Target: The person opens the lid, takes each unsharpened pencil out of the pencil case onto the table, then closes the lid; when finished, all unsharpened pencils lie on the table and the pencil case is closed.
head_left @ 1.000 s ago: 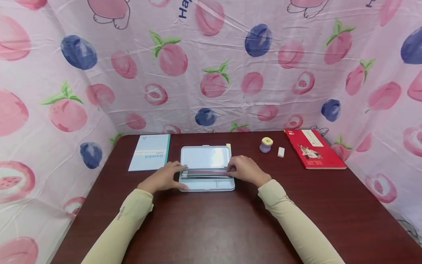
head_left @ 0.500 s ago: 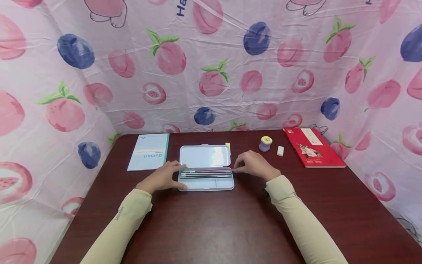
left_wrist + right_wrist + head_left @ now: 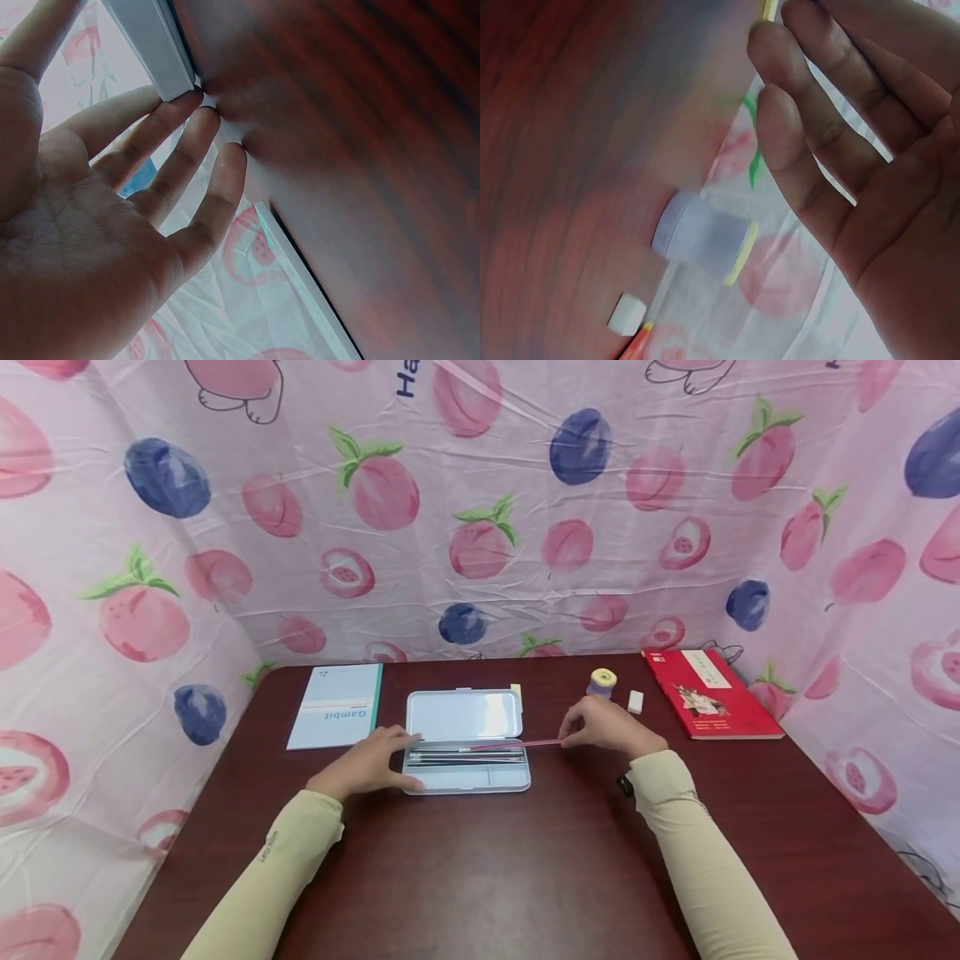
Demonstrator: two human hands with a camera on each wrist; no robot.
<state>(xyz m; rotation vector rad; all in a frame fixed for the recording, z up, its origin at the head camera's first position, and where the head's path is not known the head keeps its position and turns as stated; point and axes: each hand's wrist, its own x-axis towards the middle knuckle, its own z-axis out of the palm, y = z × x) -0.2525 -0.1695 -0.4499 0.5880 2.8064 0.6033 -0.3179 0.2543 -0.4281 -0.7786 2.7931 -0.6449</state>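
Jutting leftward from right fingers (image 3: 573,718): pencil (image 3: 542,743).

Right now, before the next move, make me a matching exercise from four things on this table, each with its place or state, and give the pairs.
1. Reddish pencil
2. Pencil case
3. Notebook
4. Eraser

A. White, near the red book
B. Leftmost of the four
C. Pinched by the right hand
D. Lid standing open

Pairs: 1-C, 2-D, 3-B, 4-A
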